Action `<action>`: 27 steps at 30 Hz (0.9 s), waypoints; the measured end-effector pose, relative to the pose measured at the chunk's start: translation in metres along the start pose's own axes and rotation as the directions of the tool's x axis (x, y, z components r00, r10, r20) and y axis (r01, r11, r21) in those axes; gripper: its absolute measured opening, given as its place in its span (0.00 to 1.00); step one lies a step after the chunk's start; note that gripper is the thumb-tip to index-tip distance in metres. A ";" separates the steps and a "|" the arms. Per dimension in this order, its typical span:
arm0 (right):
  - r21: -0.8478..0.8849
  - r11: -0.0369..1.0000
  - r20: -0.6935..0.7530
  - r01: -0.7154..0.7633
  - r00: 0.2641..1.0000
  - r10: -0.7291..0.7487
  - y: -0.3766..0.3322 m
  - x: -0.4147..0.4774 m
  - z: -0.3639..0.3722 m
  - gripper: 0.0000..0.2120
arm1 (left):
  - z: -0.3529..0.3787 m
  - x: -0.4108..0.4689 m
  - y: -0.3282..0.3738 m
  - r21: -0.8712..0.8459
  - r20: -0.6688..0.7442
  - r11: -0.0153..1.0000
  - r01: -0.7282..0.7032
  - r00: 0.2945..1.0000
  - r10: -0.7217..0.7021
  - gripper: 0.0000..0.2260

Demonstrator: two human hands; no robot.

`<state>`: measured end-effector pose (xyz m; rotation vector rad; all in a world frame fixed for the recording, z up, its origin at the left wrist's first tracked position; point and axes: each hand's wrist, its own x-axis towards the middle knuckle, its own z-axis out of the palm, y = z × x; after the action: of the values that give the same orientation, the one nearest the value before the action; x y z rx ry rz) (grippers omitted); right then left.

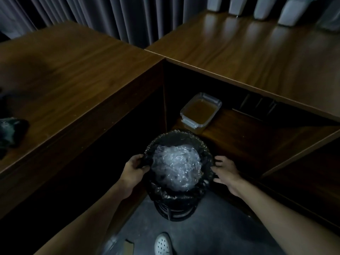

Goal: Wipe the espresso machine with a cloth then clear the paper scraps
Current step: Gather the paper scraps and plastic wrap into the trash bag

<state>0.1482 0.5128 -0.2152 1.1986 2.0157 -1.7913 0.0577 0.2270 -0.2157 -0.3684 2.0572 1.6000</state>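
Observation:
A round black waste bin (173, 205) lined with a black bag stands on the floor in the corner under two wooden counters. Crumpled clear plastic (176, 166) fills its top. My left hand (135, 167) pinches the bag's rim on the left side. On the right side, my right hand (225, 172) lies against the rim with its fingers spread; whether it grips the bag I cannot tell. A dark cloth (11, 130) lies on the left counter at the frame's left edge. No espresso machine or paper scraps can be made out.
Two wooden counters (257, 57) meet in an L above the bin. A clear lidless container (200, 110) sits on the lower shelf behind the bin. Grey bins (292, 11) line the far right counter. My white shoe (162, 244) and a cardboard piece (127, 247) are on the floor.

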 end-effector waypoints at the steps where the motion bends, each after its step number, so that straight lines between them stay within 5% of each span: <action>1: -0.012 1.000 -0.003 0.002 1.000 -0.002 0.000 0.001 0.002 0.22 | -0.002 0.000 -0.001 -0.006 -0.005 1.000 0.007 1.000 -0.007 0.19; 9: -0.096 0.995 -0.135 0.028 0.990 -0.041 0.005 0.006 0.008 0.14 | 0.000 -0.004 -0.004 0.032 0.037 0.999 0.023 0.999 -0.024 0.21; 27: -0.271 0.956 -0.094 0.109 0.986 -0.139 -0.004 0.001 -0.009 0.17 | 0.000 -0.011 0.018 0.275 0.092 0.957 -0.091 0.993 0.068 0.19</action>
<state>0.1482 0.5221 -0.2108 1.1350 2.3528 -1.4705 0.0579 0.2308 -0.1954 -0.1181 2.2187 1.3186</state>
